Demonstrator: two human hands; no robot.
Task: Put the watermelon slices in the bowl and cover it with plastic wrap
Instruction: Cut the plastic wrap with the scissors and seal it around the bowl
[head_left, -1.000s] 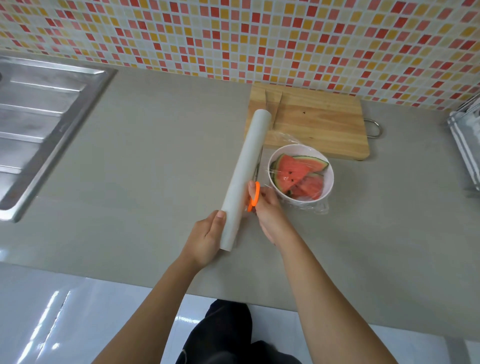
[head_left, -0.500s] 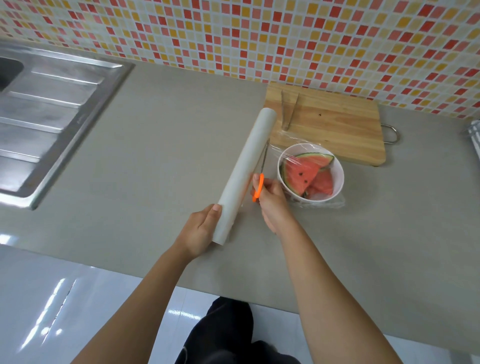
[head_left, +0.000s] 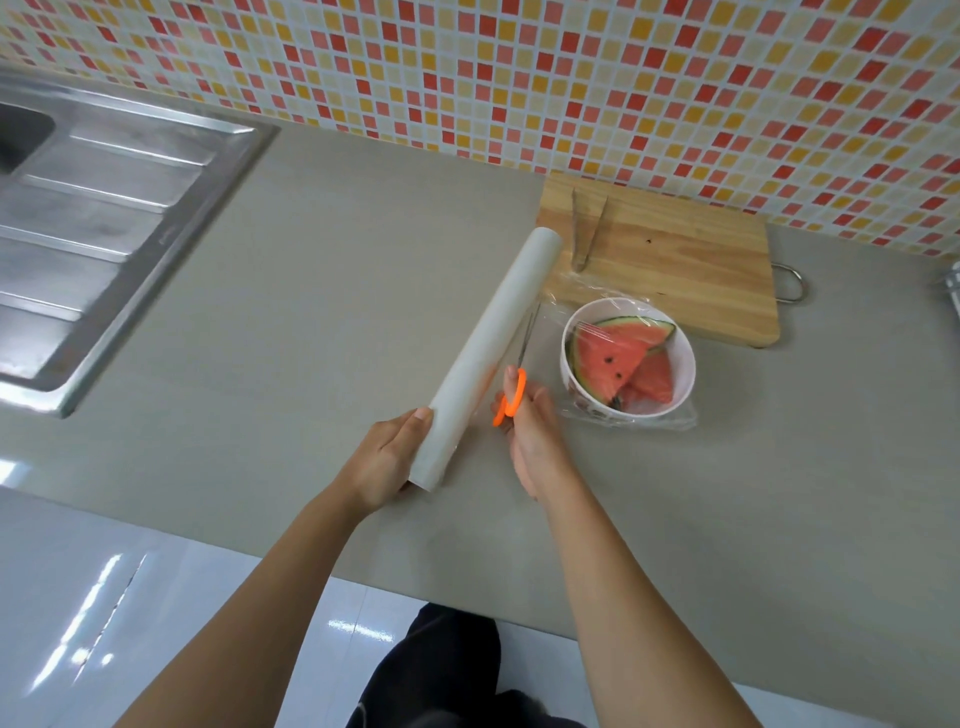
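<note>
A white bowl (head_left: 680, 385) stands on the grey counter with red watermelon slices (head_left: 613, 361) inside and clear plastic wrap (head_left: 670, 418) stretched over it. My left hand (head_left: 389, 454) grips the near end of a long white roll of plastic wrap (head_left: 498, 332), held at a slant just left of the bowl. My right hand (head_left: 535, 431) holds orange-handled scissors (head_left: 511, 397), their blades pointing away between the roll and the bowl.
A wooden cutting board (head_left: 670, 270) lies behind the bowl with metal tongs (head_left: 587, 228) on it. A steel sink drainboard (head_left: 98, 218) fills the left. A tiled wall runs along the back. A rack edge (head_left: 953, 291) shows at far right.
The view has shifted, so everything sits further right and lower in the picture. Both hands keep the same grips, with the roll and scissors still beside the bowl.
</note>
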